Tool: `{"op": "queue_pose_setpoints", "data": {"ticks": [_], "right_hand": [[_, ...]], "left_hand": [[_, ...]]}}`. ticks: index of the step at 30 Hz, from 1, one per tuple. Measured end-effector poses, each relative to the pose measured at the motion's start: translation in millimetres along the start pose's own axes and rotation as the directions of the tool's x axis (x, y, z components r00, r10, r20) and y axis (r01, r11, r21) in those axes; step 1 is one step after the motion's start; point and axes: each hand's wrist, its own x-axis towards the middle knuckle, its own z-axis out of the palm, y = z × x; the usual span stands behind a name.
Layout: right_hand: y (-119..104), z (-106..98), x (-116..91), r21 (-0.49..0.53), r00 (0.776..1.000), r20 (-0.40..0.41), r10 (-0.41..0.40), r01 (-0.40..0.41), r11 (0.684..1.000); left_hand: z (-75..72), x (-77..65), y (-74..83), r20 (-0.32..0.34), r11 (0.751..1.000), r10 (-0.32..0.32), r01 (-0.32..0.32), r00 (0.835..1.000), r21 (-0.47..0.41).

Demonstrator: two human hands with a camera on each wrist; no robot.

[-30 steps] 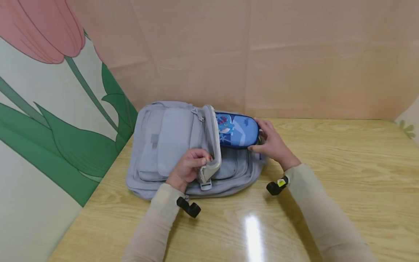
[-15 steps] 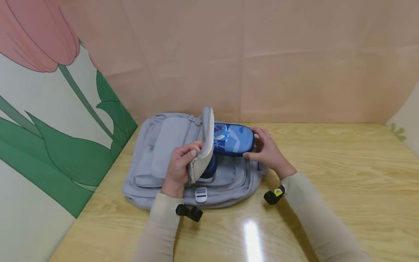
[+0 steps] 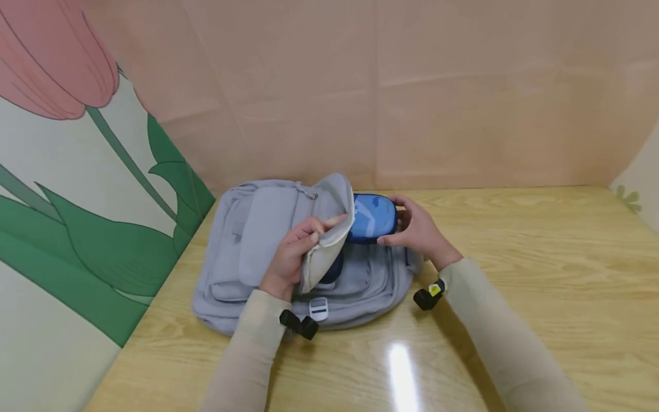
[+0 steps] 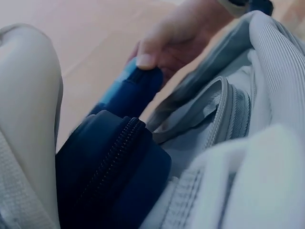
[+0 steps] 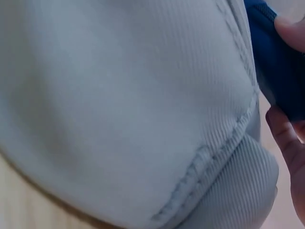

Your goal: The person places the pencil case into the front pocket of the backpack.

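A grey backpack (image 3: 270, 234) lies on the table with its front pocket unzipped. My left hand (image 3: 290, 257) pinches the lifted pocket flap (image 3: 324, 260), whose pale lining shows. My right hand (image 3: 422, 232) grips the right end of a blue printed pencil case (image 3: 374, 217), thumb on the near side and fingers on the far side. The left part of that case is hidden behind the flap. A second dark blue case (image 4: 114, 162) with a black zip sits in the pocket beside it in the left wrist view, mostly covered by the flap in the head view.
The wooden table (image 3: 540, 240) extends to the right and front. A pinkish covering (image 3: 412, 97) stands behind it, and a tulip-painted wall (image 3: 87, 240) is at the left. A white buckle (image 3: 318, 309) lies at the backpack's near edge.
The pencil case has slid left, further behind the flap, with my right hand following. My left hand has raised the flap and tipped it right, so the second dark case shows underneath.
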Motion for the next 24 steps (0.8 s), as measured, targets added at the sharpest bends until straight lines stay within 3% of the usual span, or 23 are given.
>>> {"op": "queue_pose_setpoints", "data": {"ticks": [7, 16, 24], "right_hand": [[1.8, 1.3, 8.9, 0.048, 0.999, 0.046, 0.014, -0.016, 0.999], [2.7, 18.7, 25.7, 0.083, 0.995, 0.101, -0.008, 0.000, 0.997], [-0.6, 31.5, 28.2, 0.077, 0.993, 0.115, -0.024, 0.015, 0.997]], "left_hand": [[-5.0, 0.8, -4.4, 0.070, 0.991, -0.061, 0.069, 0.996, -0.117], [-7.5, -1.0, -0.2, 0.085, 0.988, -0.078, 0.088, 0.993, -0.125], [-6.3, -1.9, -2.4, 0.119, 0.984, -0.091, 0.108, 0.989, -0.143]]}}
